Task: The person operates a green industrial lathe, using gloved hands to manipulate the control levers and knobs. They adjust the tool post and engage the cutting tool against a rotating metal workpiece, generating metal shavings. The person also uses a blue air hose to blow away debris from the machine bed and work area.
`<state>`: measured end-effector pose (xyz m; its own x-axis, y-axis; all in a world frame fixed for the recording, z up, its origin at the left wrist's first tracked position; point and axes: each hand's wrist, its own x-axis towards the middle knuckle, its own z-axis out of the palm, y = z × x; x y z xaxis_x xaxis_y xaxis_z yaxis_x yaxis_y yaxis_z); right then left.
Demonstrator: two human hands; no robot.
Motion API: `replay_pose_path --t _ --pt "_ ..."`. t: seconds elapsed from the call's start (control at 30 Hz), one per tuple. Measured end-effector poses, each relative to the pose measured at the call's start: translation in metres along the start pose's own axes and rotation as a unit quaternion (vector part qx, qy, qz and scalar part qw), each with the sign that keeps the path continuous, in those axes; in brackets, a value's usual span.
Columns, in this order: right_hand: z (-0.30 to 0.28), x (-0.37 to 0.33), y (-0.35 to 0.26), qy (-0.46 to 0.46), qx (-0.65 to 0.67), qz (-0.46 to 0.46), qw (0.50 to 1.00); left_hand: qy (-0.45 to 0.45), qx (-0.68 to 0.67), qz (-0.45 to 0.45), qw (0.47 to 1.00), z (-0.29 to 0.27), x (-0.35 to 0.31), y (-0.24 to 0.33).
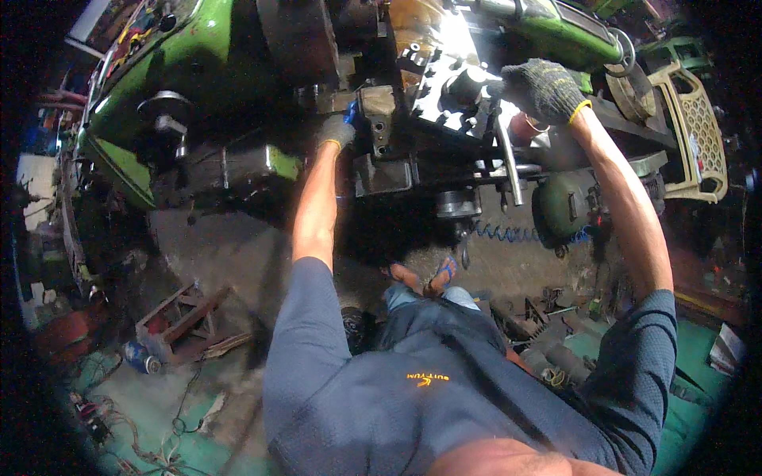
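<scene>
A green lathe fills the upper part of the head view. My right hand (544, 91), in a grey knit glove with a yellow cuff, is closed around the end of a metal lever (492, 85) on the brightly lit tool post (440, 95), which carries several bolts. A long steel handle (509, 155) hangs down just below that hand. Also gloved, my left hand (336, 131) is closed on a small blue object (350, 113) beside a dark metal block (378, 111) with holes. The blue object's kind cannot be made out, and most of my left fingers are hidden.
A handwheel (458, 204) juts out below the carriage. A dark green rounded case (562, 208) sits near a blue coiled hose (508, 232). A beige plastic chair (694, 131) stands at the right. A rusty metal frame (186, 321) and a can (141, 357) are on the floor at left.
</scene>
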<state>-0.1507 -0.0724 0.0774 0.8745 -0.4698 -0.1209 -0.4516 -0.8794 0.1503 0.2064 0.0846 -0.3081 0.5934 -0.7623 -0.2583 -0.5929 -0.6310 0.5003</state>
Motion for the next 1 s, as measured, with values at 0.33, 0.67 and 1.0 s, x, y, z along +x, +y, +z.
replay_pose_path --t 0.33,0.67,1.0 --pt "-0.001 0.000 -0.005 0.000 -0.013 0.023 1.000 0.020 0.063 -0.033 0.997 -0.009 -0.021 0.010" --pt "0.000 0.003 -0.002 -0.004 -0.015 0.008 1.000 0.033 0.008 -0.051 0.998 -0.037 -0.015 0.019" --pt "-0.006 0.003 -0.007 0.013 -0.019 -0.013 1.000 0.054 -0.051 -0.010 0.997 -0.028 0.030 -0.001"
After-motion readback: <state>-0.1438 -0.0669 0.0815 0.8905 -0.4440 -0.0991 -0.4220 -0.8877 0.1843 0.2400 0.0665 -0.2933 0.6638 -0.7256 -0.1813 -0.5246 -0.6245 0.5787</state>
